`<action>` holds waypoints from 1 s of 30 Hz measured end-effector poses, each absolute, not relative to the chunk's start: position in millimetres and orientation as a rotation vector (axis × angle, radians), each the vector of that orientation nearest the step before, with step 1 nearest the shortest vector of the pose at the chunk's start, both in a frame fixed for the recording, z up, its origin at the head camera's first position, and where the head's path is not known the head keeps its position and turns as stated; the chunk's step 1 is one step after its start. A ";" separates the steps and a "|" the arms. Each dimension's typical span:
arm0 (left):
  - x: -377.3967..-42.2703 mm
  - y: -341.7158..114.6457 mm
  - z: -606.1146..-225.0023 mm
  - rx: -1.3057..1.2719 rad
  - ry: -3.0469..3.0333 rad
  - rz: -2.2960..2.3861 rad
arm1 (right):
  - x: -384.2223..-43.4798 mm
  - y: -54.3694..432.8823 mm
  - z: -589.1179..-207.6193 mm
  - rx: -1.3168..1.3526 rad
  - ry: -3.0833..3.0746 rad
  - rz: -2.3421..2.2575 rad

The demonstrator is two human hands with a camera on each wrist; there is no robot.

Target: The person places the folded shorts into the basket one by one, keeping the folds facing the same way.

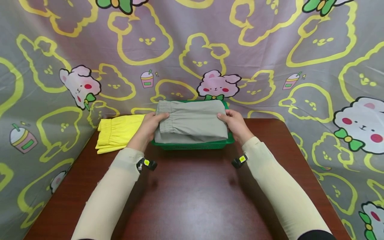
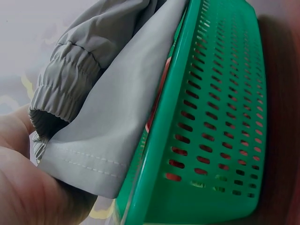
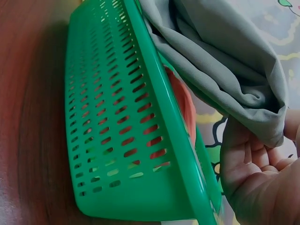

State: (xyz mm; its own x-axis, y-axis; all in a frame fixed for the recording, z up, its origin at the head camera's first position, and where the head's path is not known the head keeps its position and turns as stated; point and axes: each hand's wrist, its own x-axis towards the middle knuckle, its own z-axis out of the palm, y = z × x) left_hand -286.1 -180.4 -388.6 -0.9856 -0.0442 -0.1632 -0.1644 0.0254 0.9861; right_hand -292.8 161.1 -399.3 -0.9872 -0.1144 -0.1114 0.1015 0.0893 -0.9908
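Observation:
Folded grey shorts (image 1: 195, 120) with a gathered elastic waistband lie level over the top of a green perforated basket (image 1: 195, 146). My left hand (image 1: 149, 128) grips the waistband end, thumb on top and fingers beneath. At the other end my right hand (image 1: 237, 125) pinches the folded edge between thumb and fingers. In the left wrist view, the shorts' stitched hem (image 2: 89, 161) hangs by the basket rim (image 2: 161, 112). Salmon-coloured cloth (image 3: 182, 103) shows inside the basket in the right wrist view, partly hidden by the wall.
Folded yellow shorts (image 1: 120, 131) lie on the brown table (image 1: 192, 193) left of the basket, partly behind my left hand. A patterned curtain (image 1: 192, 50) hangs right behind the table's back edge and along both sides.

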 end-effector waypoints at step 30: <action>-319.8 -178.3 -389.9 -0.289 2.216 2.066 | -323.3 156.9 -396.9 0.103 2.268 -1.973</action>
